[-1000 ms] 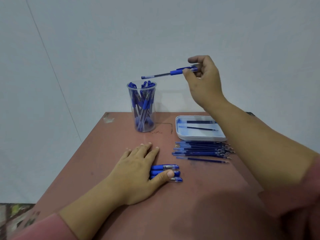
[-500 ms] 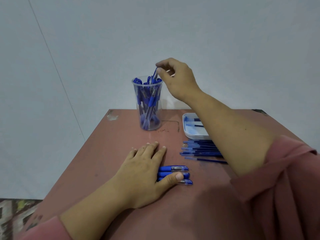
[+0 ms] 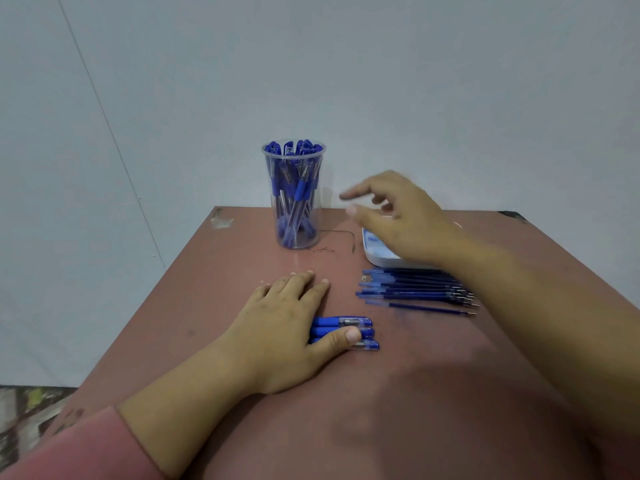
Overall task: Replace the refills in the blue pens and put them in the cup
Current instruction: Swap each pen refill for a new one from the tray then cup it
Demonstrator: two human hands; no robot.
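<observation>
My left hand (image 3: 280,323) lies flat on the table (image 3: 381,393), fingers straight, thumb pressing across three blue pens (image 3: 360,322). They poke out rightward from under my palm, long axis running left to right. My right hand (image 3: 401,220) hangs empty and blurred above the white tray (image 3: 377,256), fingers loosely spread, with the cup (image 3: 294,195) just left of their tips. I judge the next pen is the left hand's to take. The refills (image 3: 415,289) lie parallel between my right fingers and the pens, and there is bare table nearer me.
</observation>
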